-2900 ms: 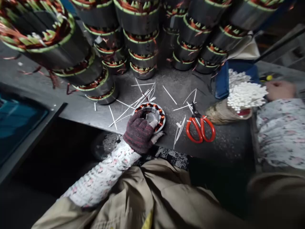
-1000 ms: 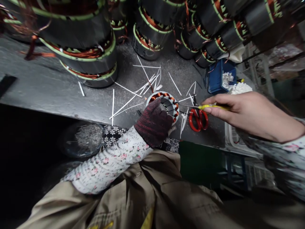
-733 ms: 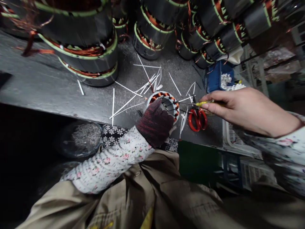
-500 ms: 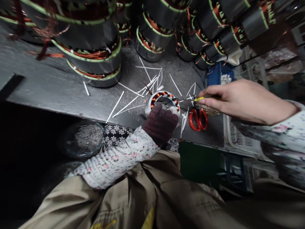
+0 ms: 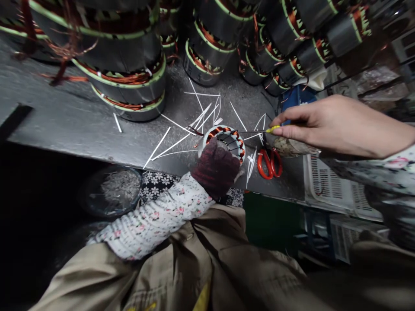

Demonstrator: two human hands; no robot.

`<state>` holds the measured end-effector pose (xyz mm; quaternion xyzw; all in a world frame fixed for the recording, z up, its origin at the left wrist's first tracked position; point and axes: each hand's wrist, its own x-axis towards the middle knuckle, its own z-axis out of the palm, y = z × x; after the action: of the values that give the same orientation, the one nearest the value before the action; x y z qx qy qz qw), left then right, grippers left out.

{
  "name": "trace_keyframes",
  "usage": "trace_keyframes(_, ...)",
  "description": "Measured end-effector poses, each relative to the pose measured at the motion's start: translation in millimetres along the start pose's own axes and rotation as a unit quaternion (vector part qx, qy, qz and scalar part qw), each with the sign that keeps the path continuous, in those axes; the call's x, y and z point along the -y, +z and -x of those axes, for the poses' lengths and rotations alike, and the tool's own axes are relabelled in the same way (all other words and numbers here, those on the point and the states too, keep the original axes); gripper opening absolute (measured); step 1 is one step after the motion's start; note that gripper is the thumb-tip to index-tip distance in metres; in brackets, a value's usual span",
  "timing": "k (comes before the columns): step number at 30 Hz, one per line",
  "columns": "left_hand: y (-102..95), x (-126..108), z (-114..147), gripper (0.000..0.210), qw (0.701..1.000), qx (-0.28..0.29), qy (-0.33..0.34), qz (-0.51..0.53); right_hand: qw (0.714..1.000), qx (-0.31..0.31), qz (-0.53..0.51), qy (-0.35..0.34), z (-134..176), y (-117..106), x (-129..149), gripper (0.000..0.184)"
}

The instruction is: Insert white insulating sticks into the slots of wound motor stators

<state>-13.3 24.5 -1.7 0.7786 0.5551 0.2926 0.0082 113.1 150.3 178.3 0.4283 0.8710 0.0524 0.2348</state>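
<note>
left hand [image 5: 215, 166] fingers clamped on stator [image 5: 226, 139]; right hand [image 5: 327, 125] fingers pinch yellow-handled tool [image 5: 259, 130].

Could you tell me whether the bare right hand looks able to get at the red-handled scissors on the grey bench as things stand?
Probably yes: the red-handled scissors lie uncovered just below the right hand, with nothing between. But that hand is pinching a thin yellow-handled tool, so it isn't free.
</note>
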Motion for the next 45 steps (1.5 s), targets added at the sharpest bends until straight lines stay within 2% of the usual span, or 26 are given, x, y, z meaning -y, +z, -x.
trace_keyframes(3, 3.6, -9.3, -4.8, 0.026, 1.0, 0.017, -0.024, 0.005, 0.998, 0.021, 0.009, 0.054, -0.4, -6.4, 10.7, 0.019)
trace_keyframes(6, -3.8, -7.7, -5.6, 0.032, 1.0, 0.019, -0.015, 0.02, 0.999, -0.009, 0.018, 0.033, 0.1, -7.0, 13.6, 0.024)
trace_keyframes(9, -24.5, 13.2, -10.1, 0.04, 0.999, -0.012, -0.014, 0.039, 0.997, -0.07, 0.021, 0.003, 3.0, -2.1, 8.0, 0.043)
trace_keyframes(12, -42.3, 47.4, -28.8, 0.044, 0.993, -0.001, -0.094, 0.076, 0.995, -0.098, 0.004, 0.017, 8.3, 3.9, 2.3, 0.055)
trace_keyframes(13, -44.6, 58.4, -38.0, 0.048, 0.987, 0.016, -0.115, 0.112, 0.994, -0.103, -0.005, 0.027, 10.2, 5.9, 1.5, 0.055)
trace_keyframes(15, -43.1, 76.0, -57.4, 0.051, 0.968, 0.099, -0.141, 0.184, 0.992, -0.111, -0.022, 0.047, 13.7, 10.1, 1.8, 0.052)
trace_keyframes(18, -32.4, 89.1, -78.6, 0.054, 0.949, 0.211, -0.12, 0.203, 0.987, -0.12, -0.066, 0.079, 18.0, 18.4, 3.7, 0.047)
trace_keyframes(20, -25.4, 90.0, -82.4, 0.056, 0.946, 0.238, -0.097, 0.2, 0.982, -0.124, -0.115, 0.087, 21.0, 26.1, 3.5, 0.044)
trace_keyframes(22, -20.8, 86.1, -78.0, 0.055, 0.944, 0.216, -0.105, 0.225, 0.975, -0.133, -0.161, 0.077, 24.6, 35.7, 1.7, 0.042)
trace_keyframes(25, -16.5, 73.2, -62.5, 0.053, 0.938, 0.148, -0.169, 0.263, 0.968, -0.16, -0.193, 0.027, 30.8, 51.4, -1.1, 0.045)
trace_keyframes(28, -9.2, 57.8, -46.0, 0.056, 0.933, 0.083, -0.218, 0.273, 0.97, -0.178, -0.161, -0.034, 36.2, 62.6, 0.0, 0.043)
trace_keyframes(31, 0.4, 47.9, -36.1, 0.053, 0.915, 0.04, -0.261, 0.305, 0.978, -0.179, -0.092, -0.062, 38.6, 66.7, 4.6, 0.04)
trace_keyframes(36, 2.5, 44.2, -35.1, 0.042, 0.89, 0.036, -0.274, 0.363, 0.982, -0.166, -0.027, -0.084, 34.6, 63.1, 12.7, 0.041)
trace_keyframes(42, 0.9, 45.0, -38.0, 0.042, 0.9, 0.06, -0.285, 0.325, 0.989, -0.119, 0.034, -0.08, 27.5, 47.7, 21.4, 0.039)
trace_keyframes(45, 6.5, 47.4, -38.1, 0.04, 0.908, 0.049, -0.268, 0.318, 0.992, -0.095, 0.062, -0.06, 25.8, 37.5, 26.6, 0.036)
